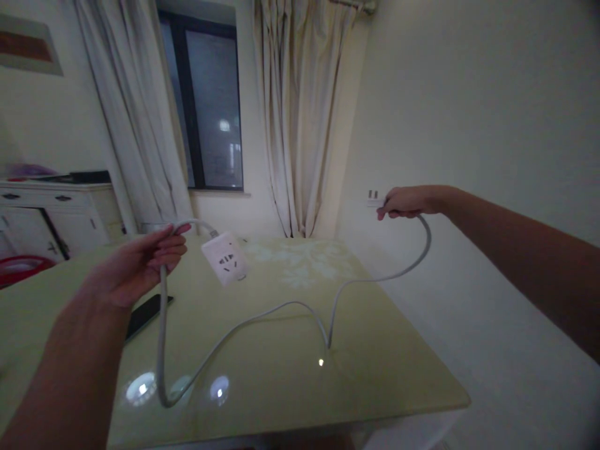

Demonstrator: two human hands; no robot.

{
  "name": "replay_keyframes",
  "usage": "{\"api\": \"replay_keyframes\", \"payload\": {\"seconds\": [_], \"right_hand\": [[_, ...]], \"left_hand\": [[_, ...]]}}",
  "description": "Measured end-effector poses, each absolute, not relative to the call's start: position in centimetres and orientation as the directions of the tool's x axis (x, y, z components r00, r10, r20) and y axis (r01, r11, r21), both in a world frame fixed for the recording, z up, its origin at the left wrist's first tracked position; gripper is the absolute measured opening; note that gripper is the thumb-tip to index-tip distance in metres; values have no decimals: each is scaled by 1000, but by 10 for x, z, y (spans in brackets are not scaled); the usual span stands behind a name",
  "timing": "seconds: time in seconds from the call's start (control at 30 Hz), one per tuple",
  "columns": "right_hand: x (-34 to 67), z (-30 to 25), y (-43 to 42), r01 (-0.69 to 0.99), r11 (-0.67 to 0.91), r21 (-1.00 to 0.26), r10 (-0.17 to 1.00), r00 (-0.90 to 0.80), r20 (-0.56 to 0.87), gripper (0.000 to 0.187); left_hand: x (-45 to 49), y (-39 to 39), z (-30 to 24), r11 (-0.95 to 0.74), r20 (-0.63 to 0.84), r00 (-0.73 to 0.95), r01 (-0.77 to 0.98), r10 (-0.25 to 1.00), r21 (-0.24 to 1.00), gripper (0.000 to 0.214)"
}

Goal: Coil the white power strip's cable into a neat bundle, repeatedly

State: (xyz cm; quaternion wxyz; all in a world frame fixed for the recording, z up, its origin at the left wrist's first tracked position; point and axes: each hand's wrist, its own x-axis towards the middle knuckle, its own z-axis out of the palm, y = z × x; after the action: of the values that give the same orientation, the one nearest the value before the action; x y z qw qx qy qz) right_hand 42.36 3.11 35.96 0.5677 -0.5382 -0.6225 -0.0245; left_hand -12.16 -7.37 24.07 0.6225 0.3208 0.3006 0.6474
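Observation:
A white extension socket (225, 259) hangs over the table by its grey-white cord (262, 315). My left hand (162, 253) is closed round the cord close to the socket. From there the cord drops in a loop, runs across the tabletop and rises on the right. At its other end my right hand (407, 201) is closed on the plug end, right by a white wall outlet (374, 199). The fingers hide the plug, so I cannot tell whether it sits in the outlet.
The cord lies over a glossy pale-green table (375, 369). A dark phone (146, 315) rests near my left wrist. Curtains (300, 112) flank a window (213, 106) behind. At the left stand a white cabinet (75, 215) and a red round object (25, 269).

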Motion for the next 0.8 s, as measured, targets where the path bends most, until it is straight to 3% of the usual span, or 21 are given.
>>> {"api": "replay_keyframes", "payload": {"seconds": [0.07, 0.1, 0.13, 0.2, 0.27, 0.3, 0.37, 0.43, 0.5, 0.53, 0.6, 0.67, 0.8], "right_hand": [[402, 357, 39, 812, 267, -518, 709, 198, 676, 29], [392, 361, 40, 836, 244, -492, 682, 213, 700, 26], [382, 369, 38, 855, 246, -457, 615, 226, 755, 27], [366, 389, 30, 927, 278, -252, 343, 150, 927, 26], [354, 408, 21, 964, 267, 12, 151, -54, 987, 22], [350, 412, 18, 956, 266, 123, 125, -161, 979, 21], [342, 403, 18, 909, 310, 278, 154, -337, 929, 19], [335, 369, 25, 846, 423, 323, 245, -450, 858, 14], [323, 311, 33, 787, 562, 253, 350, -504, 789, 9], [315, 278, 36, 783, 601, 160, 413, -475, 777, 9], [295, 207, 37, 785, 600, -154, 579, -292, 762, 18], [270, 140, 31, 662, 549, -511, 710, -46, 703, 23], [230, 42, 13, 597, 505, -624, 755, 45, 654, 22]], "left_hand": [[-110, -58, 246, -141, 73, -147, -532, 986, 835, 19], [-106, -49, 251, -263, 126, -304, -467, 944, 844, 17], [-102, -40, 258, -437, 220, -508, -358, 833, 825, 14], [-100, -22, 275, -720, 409, -819, -6, 402, 694, 14], [-100, -9, 288, -820, 535, -845, 293, 19, 492, 12], [-99, -6, 292, -835, 576, -813, 376, -89, 402, 12], [-92, -4, 289, -851, 632, -756, 435, -169, 293, 15], [-77, -5, 272, -860, 662, -738, 416, -129, 297, 19], [-56, -8, 245, -846, 675, -737, 387, -44, 367, 20], [-44, -9, 229, -832, 686, -727, 372, 14, 411, 21], [-20, -12, 195, -778, 703, -701, 376, 116, 503, 25], [2, -16, 162, -701, 709, -675, 404, 205, 587, 30], [32, -25, 108, -664, 753, -516, 397, 408, 633, 33]]}}
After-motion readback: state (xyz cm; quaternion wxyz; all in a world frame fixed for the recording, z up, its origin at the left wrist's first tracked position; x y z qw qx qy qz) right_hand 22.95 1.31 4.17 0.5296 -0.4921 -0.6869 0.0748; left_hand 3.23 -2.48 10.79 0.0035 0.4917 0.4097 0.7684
